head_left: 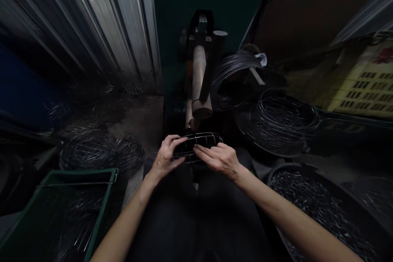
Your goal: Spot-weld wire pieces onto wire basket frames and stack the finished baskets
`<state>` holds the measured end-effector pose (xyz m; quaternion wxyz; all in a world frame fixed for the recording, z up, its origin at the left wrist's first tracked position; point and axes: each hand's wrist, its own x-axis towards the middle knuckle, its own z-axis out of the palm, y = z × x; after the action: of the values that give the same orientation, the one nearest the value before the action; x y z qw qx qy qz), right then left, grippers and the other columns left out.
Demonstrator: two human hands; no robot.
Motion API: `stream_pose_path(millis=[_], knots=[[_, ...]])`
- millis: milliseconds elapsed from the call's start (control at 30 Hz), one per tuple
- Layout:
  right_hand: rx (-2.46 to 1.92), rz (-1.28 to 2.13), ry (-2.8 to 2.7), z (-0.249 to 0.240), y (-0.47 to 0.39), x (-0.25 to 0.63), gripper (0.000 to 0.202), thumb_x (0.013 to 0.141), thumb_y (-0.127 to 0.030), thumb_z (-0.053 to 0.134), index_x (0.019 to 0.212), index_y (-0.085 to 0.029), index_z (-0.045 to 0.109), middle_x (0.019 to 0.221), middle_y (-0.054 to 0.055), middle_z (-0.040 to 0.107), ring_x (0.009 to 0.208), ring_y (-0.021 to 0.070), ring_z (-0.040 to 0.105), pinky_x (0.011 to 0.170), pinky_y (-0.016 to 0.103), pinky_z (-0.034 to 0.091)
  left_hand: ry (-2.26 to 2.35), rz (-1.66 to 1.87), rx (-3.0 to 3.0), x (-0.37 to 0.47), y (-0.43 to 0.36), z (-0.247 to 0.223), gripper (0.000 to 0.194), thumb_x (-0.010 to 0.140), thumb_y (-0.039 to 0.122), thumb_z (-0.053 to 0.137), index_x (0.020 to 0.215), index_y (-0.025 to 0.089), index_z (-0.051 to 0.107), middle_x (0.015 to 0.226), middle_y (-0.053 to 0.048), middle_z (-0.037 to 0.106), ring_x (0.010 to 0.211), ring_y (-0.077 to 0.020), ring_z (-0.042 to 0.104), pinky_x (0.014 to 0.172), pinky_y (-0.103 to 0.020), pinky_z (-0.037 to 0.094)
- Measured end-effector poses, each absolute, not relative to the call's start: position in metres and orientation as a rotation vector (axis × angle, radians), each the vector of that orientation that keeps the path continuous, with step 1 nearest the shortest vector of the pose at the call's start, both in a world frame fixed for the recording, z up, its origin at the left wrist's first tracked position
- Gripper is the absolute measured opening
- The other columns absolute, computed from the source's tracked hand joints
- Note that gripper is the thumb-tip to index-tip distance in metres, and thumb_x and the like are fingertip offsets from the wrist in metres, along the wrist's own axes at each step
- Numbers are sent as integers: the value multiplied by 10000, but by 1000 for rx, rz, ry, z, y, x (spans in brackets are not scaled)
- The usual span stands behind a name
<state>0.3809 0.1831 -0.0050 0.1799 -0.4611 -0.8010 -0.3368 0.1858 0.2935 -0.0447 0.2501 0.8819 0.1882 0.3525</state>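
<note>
Between both hands is a round wire cage [201,136], held just below the arm of the machine. My left hand [167,157] grips its left side, with fingers at the top wire and the thumb at the lower edge. On the right side, my right hand [219,157] is closed on the cage, its index finger reaching toward the middle of the frame. Directly above them, the green machine [172,16] carries a thick metal cylinder arm [199,73], and the cage sits apart from its lower end.
Wire coils [236,63] hang at the machine's right; more lie on a round tray [282,118]. A dark tub [307,192] holds short metal pieces. Wire cages [92,147] are piled left, above a green crate [46,184]. Yellow crates [362,77] stand right.
</note>
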Motion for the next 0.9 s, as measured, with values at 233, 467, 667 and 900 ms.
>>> stream_pose_path(millis=[233,467,667,900], knots=[[-1300,-952,-2290,3,184,380,190,866,-117,576,994,-184,698,1037,12,711,549,56,472,541,266,328,531,928,2366,186,295,-45,567,727,139,647,1257,233,467,1152,-93,505,1096,-239,538,917,-424,488],[-1285,-940,-2302,8,182,378,195,879,-123,556,978,-197,707,1056,0,705,548,45,472,540,253,333,505,989,2333,186,291,-42,582,706,106,663,1244,225,474,1135,-79,509,1077,-218,537,923,-397,485],[-1292,-903,-2319,10,183,380,198,868,-114,569,1013,-172,691,1050,11,707,565,47,492,553,251,333,483,1001,2306,188,294,-38,569,708,122,668,1236,225,484,1117,-72,513,1055,-210,548,909,-389,497],[-1271,-943,-2298,5,192,385,216,868,-122,558,1024,-191,690,1049,-7,706,562,42,484,554,260,338,482,1009,2293,192,304,-39,546,716,138,666,1227,228,498,1110,-77,518,1046,-211,552,902,-395,502]])
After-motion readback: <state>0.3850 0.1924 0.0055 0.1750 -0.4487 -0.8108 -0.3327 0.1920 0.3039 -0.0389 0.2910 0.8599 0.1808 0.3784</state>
